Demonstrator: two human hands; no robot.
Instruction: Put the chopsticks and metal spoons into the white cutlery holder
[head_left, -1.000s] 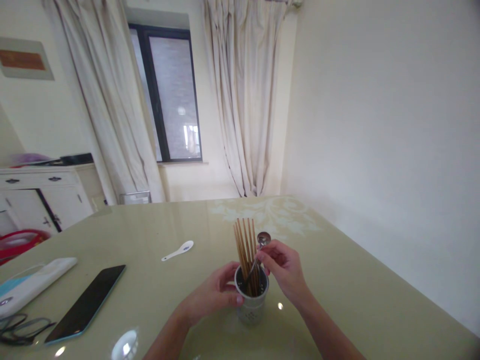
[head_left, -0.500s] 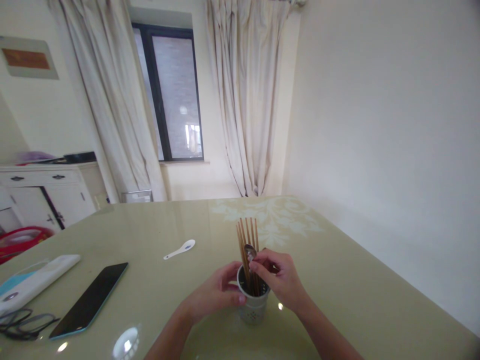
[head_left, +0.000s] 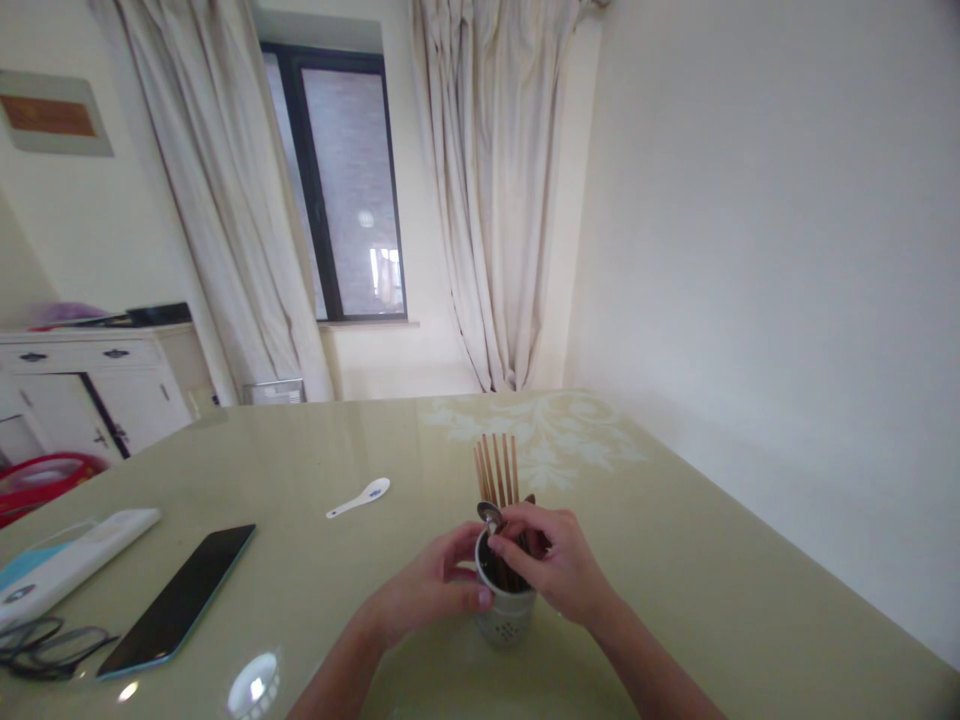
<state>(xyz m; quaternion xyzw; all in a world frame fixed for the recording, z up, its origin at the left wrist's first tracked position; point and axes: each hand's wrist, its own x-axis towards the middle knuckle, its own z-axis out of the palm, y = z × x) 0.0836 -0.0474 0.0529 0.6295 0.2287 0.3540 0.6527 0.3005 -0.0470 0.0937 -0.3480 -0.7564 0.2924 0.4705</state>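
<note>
A light grey utensil holder (head_left: 507,616) with small holes in its side stands upright on the table. Several wooden chopsticks (head_left: 498,470) rise out of it. My left hand (head_left: 435,588) is wrapped round the holder's left side, thumb in front. Over the rim, my right hand (head_left: 553,555) pinches a metal spoon (head_left: 490,514) just below its bowl, and the bowl points up to the left. The spoon's lower part is hidden by my fingers and the holder. Behind the right hand shows the dark tip of another utensil (head_left: 530,499).
A white spoon with a blue mark (head_left: 367,495) lies further back on the glossy table (head_left: 315,600). To the left are a black phone (head_left: 184,598), a white device (head_left: 90,562) and dark cables (head_left: 49,645). A wall (head_left: 787,300) runs along the right side.
My right hand has shifted the metal spoon slightly left and down, toward the holder's left rim. My left hand stays on the holder.
</note>
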